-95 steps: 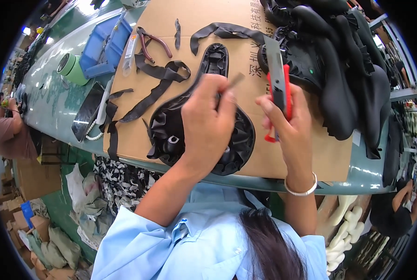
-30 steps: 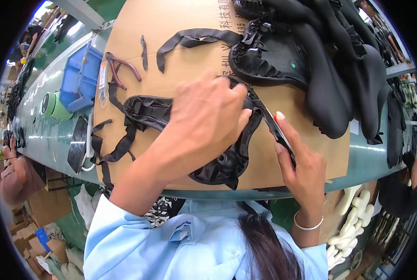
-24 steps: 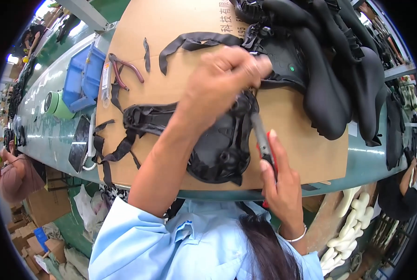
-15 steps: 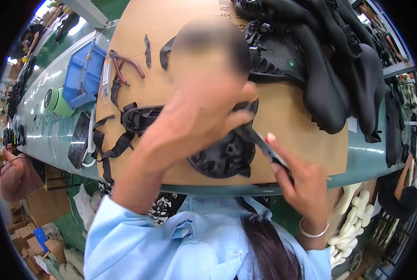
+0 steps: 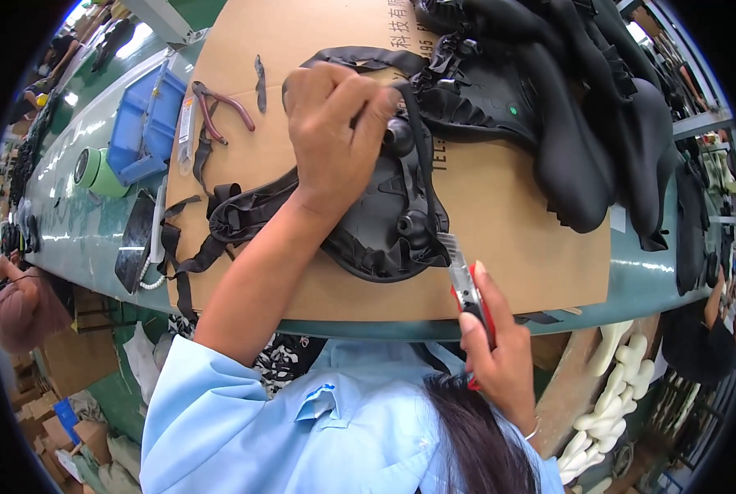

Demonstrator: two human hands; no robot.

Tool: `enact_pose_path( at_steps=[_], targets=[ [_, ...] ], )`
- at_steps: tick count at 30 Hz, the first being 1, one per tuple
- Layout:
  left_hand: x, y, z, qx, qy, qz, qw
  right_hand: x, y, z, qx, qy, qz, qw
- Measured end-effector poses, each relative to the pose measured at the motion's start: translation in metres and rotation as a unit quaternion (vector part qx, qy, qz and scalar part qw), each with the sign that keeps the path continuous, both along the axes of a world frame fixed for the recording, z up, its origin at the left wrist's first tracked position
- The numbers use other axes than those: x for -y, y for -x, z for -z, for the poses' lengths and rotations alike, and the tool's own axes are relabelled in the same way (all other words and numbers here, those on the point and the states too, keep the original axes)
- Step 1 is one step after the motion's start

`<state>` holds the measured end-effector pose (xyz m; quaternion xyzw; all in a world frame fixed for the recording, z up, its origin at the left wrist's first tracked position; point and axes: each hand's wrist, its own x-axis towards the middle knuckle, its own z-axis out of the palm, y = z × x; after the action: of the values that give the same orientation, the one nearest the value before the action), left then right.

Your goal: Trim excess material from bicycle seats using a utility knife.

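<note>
A black bicycle saddle [image 5: 376,206] lies underside up on the brown cardboard, its narrow nose toward the left. My left hand [image 5: 331,136] is closed over its far side, gripping a thin black trim strip [image 5: 421,148] that loops down along the saddle's right edge. Part of the saddle is hidden behind that hand and forearm. My right hand [image 5: 499,354] holds a red and grey utility knife [image 5: 469,292] with its blade out. The blade's tip is close to the saddle's near right corner; whether it touches, I cannot tell.
Several black saddles [image 5: 573,148] are piled at the far right of the cardboard sheet [image 5: 524,247]. Red-handled pliers [image 5: 240,111] and loose black strips [image 5: 188,267] lie at left. A blue bin [image 5: 146,123] and a green round object [image 5: 103,174] stand on the table beyond.
My left hand has risen up and away, drawing the strip with it. The knife has come down toward me in my right hand. The saddle has shifted slightly away from me.
</note>
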<state>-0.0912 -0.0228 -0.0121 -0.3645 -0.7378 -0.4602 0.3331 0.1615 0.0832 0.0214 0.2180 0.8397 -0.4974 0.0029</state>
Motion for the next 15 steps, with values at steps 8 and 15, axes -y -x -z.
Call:
enact_pose_path(
  at_steps=[8,15],
  targets=[
    [0.064,-0.031,-0.034,0.418,0.168,-0.020,0.893,-0.069,0.040,-0.014,-0.031,-0.179,-0.088,0.979],
    [0.046,-0.050,-0.031,0.376,-0.131,0.322,0.859,-0.083,0.080,-0.026,-0.049,-0.235,-0.374,0.896]
  ],
)
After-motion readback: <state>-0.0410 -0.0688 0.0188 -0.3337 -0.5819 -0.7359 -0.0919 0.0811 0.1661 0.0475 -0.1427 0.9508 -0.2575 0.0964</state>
